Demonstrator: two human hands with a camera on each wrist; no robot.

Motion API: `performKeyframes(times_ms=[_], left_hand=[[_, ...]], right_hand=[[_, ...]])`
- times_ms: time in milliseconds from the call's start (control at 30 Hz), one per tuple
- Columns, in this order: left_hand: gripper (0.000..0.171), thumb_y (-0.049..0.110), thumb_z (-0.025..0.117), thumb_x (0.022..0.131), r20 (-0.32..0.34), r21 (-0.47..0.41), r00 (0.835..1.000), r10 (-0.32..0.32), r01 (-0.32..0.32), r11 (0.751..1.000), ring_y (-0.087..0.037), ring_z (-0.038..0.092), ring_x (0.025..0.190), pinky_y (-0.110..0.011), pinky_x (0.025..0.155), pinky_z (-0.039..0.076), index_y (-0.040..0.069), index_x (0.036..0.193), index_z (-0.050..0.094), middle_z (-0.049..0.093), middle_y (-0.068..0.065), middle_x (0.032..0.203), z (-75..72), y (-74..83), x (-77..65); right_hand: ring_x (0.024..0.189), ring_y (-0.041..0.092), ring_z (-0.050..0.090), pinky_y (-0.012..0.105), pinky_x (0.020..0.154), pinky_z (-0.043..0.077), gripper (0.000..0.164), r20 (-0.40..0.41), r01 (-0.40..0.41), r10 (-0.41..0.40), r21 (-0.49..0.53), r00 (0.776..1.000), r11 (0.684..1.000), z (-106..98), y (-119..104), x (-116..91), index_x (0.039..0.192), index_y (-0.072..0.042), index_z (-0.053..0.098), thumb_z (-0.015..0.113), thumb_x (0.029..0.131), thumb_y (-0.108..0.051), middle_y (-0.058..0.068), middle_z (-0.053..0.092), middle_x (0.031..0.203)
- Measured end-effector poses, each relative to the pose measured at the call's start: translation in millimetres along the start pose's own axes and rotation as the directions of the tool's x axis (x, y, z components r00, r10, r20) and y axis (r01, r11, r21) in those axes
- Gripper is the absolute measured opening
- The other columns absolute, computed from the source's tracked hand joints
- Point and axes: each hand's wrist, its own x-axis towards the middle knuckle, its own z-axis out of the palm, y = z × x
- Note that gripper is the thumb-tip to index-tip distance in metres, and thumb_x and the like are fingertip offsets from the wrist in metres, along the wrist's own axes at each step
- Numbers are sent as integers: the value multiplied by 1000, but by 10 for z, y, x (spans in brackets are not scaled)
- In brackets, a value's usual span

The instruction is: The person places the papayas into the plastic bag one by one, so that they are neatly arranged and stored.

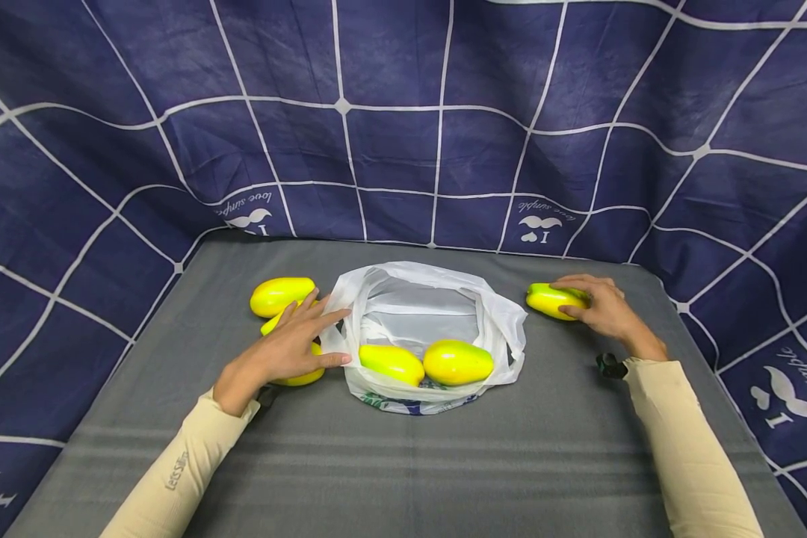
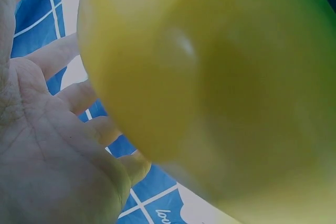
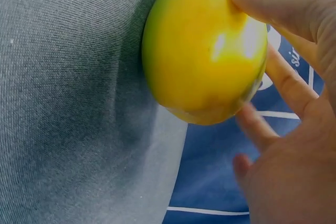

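A white plastic bag [image 1: 430, 278] lies with its mouth spread on the grey cloth, two yellow-green mangoes [image 1: 459, 362] inside its near side. My left hand [image 1: 285, 351] is at the bag's left rim, fingers spread and fairly straight, thumb and fingertips against the plastic. Partly under that hand are loose mangoes [image 1: 281, 296]; one fills much of the left wrist view. Right of the bag, my right hand [image 1: 598, 305] holds another mango [image 3: 205, 51] between thumb and fingers. This mango is low over or on the cloth; I cannot tell which.
Grey cloth [image 1: 403, 478] covers the table. A dark blue curtain [image 1: 390, 149] with white grid lines rises behind the table and along both sides.
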Motion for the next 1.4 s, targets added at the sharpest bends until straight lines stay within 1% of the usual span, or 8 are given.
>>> performKeyframes(times_ms=[67, 233, 433, 633, 833, 1067, 1267, 1400], left_hand=[[79, 50, 75, 85, 0, -2, 1000, 0, 0, 1000, -48, 7, 153, -68, 119, 4, 16, 151, 47, 24, -21, 164, 3, -1, -1], [79, 51, 75, 85, -1, -2, 1000, 3, -3, 1000, -48, 7, 152, -68, 119, 5, 16, 151, 47, 23, -21, 164, 13, -6, -3], [79, 50, 76, 85, 1, -4, 1000, -2, 2, 1000, -48, 6, 152, -68, 119, 4, 16, 151, 47, 23, -21, 164, 14, -7, -6], [79, 50, 75, 86, 2, -2, 1000, -4, 4, 1000, -48, 6, 153, -68, 119, 4, 16, 151, 46, 23, -22, 164, 1, -9, 3], [79, 50, 76, 86, 4, -7, 1000, -2, 2, 1000, -48, 6, 152, -68, 119, 5, 16, 151, 46, 23, -22, 164, -3, -8, 7], [79, 49, 76, 86, -5, -6, 1000, 11, -11, 1000, -48, 7, 152, -68, 119, 6, 15, 151, 47, 24, -21, 164, 1, -10, 4], [79, 49, 76, 85, -5, -2, 1000, 13, -13, 1000, -48, 7, 152, -68, 119, 6, 16, 151, 47, 24, -21, 164, -1, -11, 6], [79, 50, 75, 85, -5, -2, 1000, 11, -11, 1000, -48, 7, 152, -68, 119, 5, 16, 151, 47, 24, -21, 164, 1, -17, 6]], right_hand=[[117, 40, 54, 52, 94, 35, 41, 6, -19, 19, 19, 1000, 1000, 7, 1, -6, 123, -2, 68, 79, 84, -5, 19, 62, 129], [117, 36, 56, 45, 96, 38, 41, 0, -12, 12, 35, 1000, 999, 42, 18, -10, 122, -3, 69, 80, 83, -4, 16, 62, 127], [124, 43, 52, 54, 100, 37, 44, 18, 13, -13, 40, 1000, 999, 71, 57, -5, 125, -5, 68, 80, 83, -4, 23, 59, 134], [120, 38, 56, 39, 95, 35, 46, 2, 19, -19, 46, 1000, 999, 86, 64, -8, 127, -6, 67, 80, 83, -7, 19, 64, 129], [118, 38, 56, 42, 94, 37, 45, -11, 17, -17, 30, 1000, 999, 81, 39, 5, 128, -6, 66, 79, 85, -9, 19, 64, 129], [122, 36, 53, 38, 94, 34, 47, -29, 9, -7, 73, 1000, 997, 36, -73, 45, 131, -9, 65, 78, 86, -9, 17, 61, 135], [122, 36, 52, 42, 89, 36, 48, -38, 17, -14, 68, 999, 998, -7, -226, 61, 133, -12, 65, 78, 87, -11, 14, 61, 136], [124, 36, 51, 46, 92, 37, 48, -42, 20, -17, 72, 999, 997, -28, -360, 84, 133, -14, 65, 79, 87, -13, 13, 61, 137]])
